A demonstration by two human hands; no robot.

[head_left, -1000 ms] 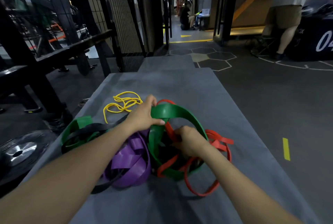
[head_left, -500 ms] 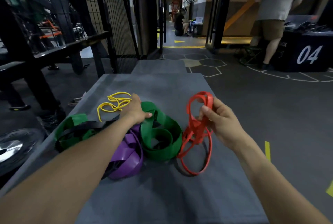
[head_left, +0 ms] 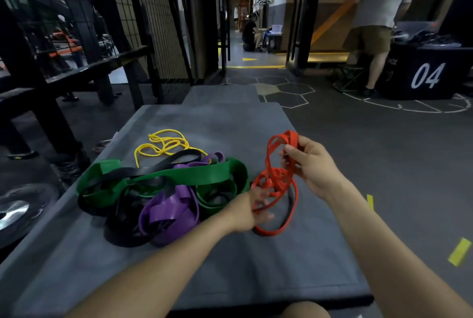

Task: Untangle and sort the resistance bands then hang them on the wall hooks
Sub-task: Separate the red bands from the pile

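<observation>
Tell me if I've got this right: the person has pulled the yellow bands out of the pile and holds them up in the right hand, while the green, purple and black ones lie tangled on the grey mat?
Not quite: the head view shows the right hand holding up the red bands. The yellow bands lie on the grey mat behind the pile. The rest is right.

Band pile (head_left: 163,189) on mat (head_left: 230,266), left of held band (head_left: 279,182).
</observation>
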